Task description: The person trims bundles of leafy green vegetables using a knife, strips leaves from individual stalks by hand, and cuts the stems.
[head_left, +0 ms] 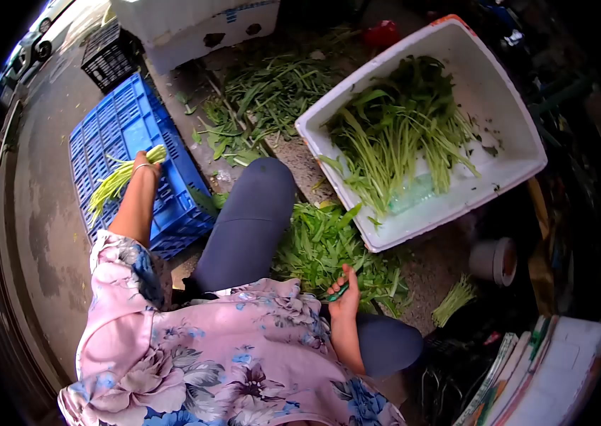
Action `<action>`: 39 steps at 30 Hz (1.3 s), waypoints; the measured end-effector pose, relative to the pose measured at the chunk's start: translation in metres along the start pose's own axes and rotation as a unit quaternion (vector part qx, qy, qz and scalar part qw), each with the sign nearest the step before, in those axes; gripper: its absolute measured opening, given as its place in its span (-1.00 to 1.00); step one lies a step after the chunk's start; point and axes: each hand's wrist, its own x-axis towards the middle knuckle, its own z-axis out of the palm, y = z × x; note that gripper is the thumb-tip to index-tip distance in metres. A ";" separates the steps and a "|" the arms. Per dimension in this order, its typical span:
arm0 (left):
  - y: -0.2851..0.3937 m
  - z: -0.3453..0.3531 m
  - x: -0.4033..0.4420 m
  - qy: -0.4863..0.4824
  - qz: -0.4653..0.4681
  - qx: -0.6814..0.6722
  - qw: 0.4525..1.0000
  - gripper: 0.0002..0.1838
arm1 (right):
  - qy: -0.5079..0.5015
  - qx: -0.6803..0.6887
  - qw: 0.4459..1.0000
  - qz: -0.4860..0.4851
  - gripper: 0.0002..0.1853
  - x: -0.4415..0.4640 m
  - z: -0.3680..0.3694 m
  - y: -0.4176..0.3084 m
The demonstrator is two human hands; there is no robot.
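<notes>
My left hand (148, 162) is closed around a bunch of pale green leafy-vegetable stems (107, 188), over the top of a blue plastic crate (178, 186) at the left. In front of my body, my right hand (343, 290) is curled around a small green object (338, 292), too small and covered to name. Loose leafy greens (321, 245) lie in a heap between my knees, just beyond that hand. A white foam box (517, 145) stands tilted at the right, holding long-stemmed greens (403, 128).
More cut leaves (279, 89) are scattered on the ground ahead. A black crate (105, 55) and another white foam box (197, 28) stand at the back. On the right are a small bunch of stems (454, 301), a white tub (493, 261) and stacked foam pieces (559, 373).
</notes>
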 end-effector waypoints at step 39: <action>-0.218 0.072 -0.335 -0.535 -0.082 0.433 0.721 -0.69 | 0.308 -0.681 0.445 -0.493 -0.60 0.171 0.146 -0.321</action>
